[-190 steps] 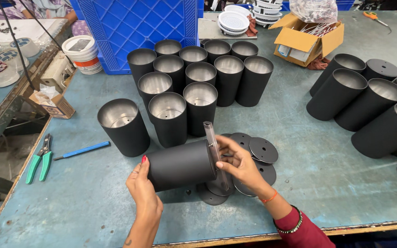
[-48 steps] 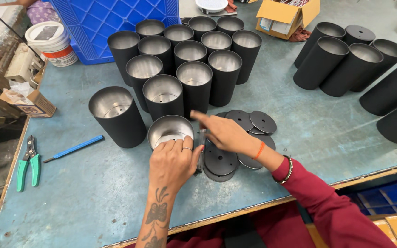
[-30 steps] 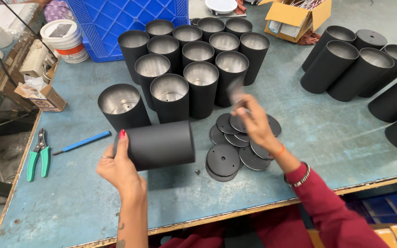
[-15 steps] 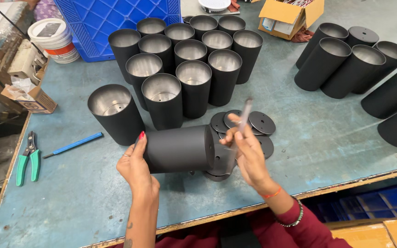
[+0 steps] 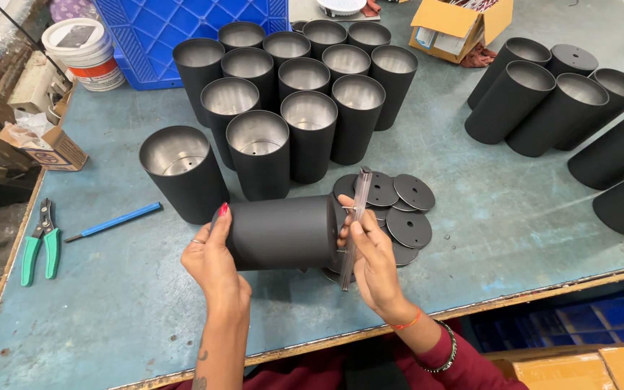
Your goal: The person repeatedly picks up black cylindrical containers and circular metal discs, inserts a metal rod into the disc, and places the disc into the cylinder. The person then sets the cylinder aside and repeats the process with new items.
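Hands come first, both wrapped onto one black cylinder (image 5: 283,232) lying on its side just above the blue table (image 5: 110,303). Left hand (image 5: 214,256) cups the cylinder's left end, fingers curled round the rim. Right hand (image 5: 371,253) is closed on a thin metal strip (image 5: 355,217), pinching it upright against the cylinder's right end. Just beyond the right hand, partly under it, lies a heap of black discs (image 5: 399,206). Left of the left hand, well apart, lie a blue pen (image 5: 113,222) and green-handled pliers (image 5: 39,242). Farther off stands a cluster of upright black cans (image 5: 283,94) with silver insides, a blue crate (image 5: 175,29) behind them. Far right of the right hand, more black cylinders (image 5: 572,115) lean together.
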